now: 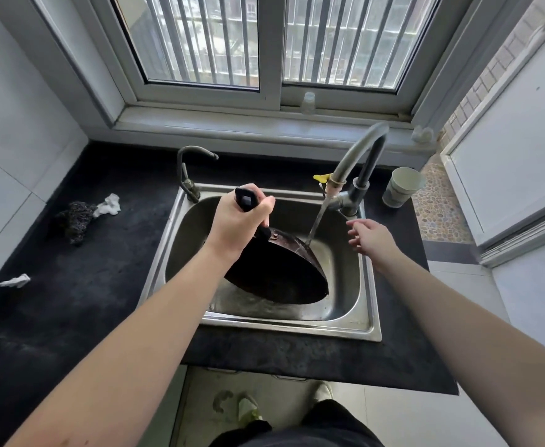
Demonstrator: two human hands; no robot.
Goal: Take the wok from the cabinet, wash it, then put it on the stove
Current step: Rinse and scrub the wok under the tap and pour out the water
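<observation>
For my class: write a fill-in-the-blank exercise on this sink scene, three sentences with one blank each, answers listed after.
1. The left hand grips the wok by its ____.
2. Water from the tall faucet lands on the wok's ____.
3. The wok is tilted over the ____.

Answers: handle; rim; sink

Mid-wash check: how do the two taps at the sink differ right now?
The big tap on the right is tall and thick and is running water onto the wok; the small tap at the left corner is short, thin and dry. Both are grey metal goosenecks behind the sink.
</observation>
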